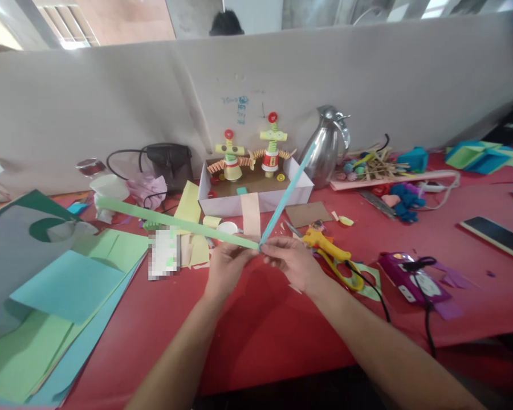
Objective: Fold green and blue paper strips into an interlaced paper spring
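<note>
Head view: left hand (226, 269) in fingertip pinch on green strip (179, 224), right hand (294, 263) likewise on blue strip (286, 195)

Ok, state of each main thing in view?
Green strip: extended, pinched by left hand
Blue strip: raised, pinched by right hand
Box: open-topped, holding figures
Figures: upright
Flask: upright
Phone: flat, screen dark
Glue gun: lying down
Scissors: partly hidden, opening unclear
Black bag: upright
</note>
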